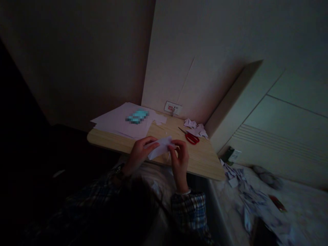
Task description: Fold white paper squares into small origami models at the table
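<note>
Both my hands hold one small folded sheet of paper (161,148) above the front edge of a wooden table. My left hand (140,150) pinches its left end, thumb on top and fingers behind. At the right end, my right hand (179,155) grips the paper between thumb and fingers. Red-handled scissors (192,138) lie on the table beyond my right hand, their blades pointing away to the left. Several folded paper pieces (197,128) sit just behind the scissors.
Large white sheets (118,119) cover the table's left side, with a blurred-out phone-like object (137,116) on them. A wall socket (173,108) is behind the wooden table (205,160). More folded papers (243,184) are strewn over the bed (307,208) at right.
</note>
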The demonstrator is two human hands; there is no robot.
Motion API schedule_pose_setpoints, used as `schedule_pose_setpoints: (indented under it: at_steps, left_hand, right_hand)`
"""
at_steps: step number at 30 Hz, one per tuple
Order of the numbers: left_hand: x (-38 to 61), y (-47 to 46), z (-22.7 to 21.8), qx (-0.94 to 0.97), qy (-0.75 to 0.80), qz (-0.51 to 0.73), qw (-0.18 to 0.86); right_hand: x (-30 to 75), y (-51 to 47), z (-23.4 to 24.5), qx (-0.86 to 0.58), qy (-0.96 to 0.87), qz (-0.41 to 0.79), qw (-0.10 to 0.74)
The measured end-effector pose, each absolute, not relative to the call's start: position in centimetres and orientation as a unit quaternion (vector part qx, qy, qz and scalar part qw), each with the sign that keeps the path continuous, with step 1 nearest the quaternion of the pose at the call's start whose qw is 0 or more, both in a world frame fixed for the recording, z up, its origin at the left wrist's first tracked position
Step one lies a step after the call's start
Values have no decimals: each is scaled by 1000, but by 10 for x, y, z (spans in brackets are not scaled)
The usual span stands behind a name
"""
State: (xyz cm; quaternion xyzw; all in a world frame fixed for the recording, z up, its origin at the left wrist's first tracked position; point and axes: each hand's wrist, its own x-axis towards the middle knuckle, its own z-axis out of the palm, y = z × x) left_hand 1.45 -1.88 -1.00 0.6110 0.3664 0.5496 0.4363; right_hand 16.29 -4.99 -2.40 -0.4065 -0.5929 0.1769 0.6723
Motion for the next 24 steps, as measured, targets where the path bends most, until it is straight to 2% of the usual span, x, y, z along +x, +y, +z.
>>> schedule_pose_setpoints:
  at_steps: [9, 19, 24]
  left_hand:
    - [14, -20, -8, 566, 334, 554, 511]
    - [13, -24, -7, 552, 356, 597, 461]
    - [13, -26, -5, 551, 366, 619, 424]
  right_hand:
    - [163, -50, -23, -410, -578, 203, 675]
    - [165, -49, -25, -427, -627, 185, 625]
    - [165, -51, -21, -436, -650, 135, 607]
